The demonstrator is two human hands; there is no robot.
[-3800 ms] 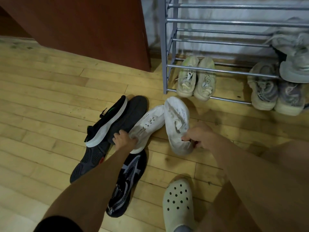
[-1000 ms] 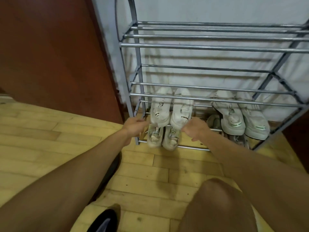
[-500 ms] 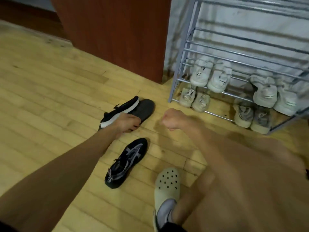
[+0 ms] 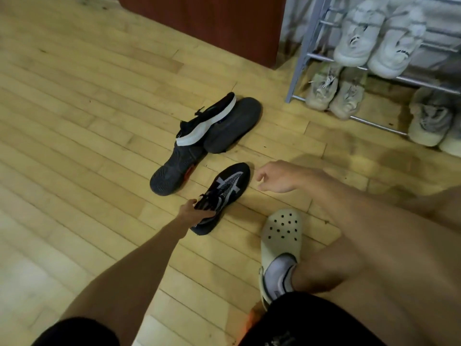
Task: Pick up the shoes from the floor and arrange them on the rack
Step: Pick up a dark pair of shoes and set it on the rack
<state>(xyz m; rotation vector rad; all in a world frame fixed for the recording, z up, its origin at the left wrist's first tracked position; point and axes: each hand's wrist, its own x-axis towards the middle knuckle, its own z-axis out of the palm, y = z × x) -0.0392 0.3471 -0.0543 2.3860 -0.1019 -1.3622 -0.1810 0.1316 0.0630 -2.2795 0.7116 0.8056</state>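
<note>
A black sneaker with grey stripes (image 4: 225,188) lies on the wooden floor. My left hand (image 4: 193,212) grips it at the collar near the heel. My right hand (image 4: 279,177) hovers just right of its toe, fingers loosely curled, holding nothing. Behind it lie three dark shoes: a black one with a white sole (image 4: 207,121) on its side, a dark grey one sole-up (image 4: 232,126), and another sole-up with orange trim (image 4: 172,171). The metal shoe rack (image 4: 298,63) at the upper right holds a white pair (image 4: 376,38) and beige pairs (image 4: 334,93) below.
My foot in a pale perforated clog (image 4: 280,243) stands on the floor just right of the striped sneaker. A red-brown cabinet (image 4: 212,23) stands left of the rack. More grey shoes (image 4: 431,118) sit at the rack's lower right.
The white pair went from my hands onto the rack. My left hand has since moved from the black pile to the striped sneaker and taken hold of it; my right hand lowered beside its toe.
</note>
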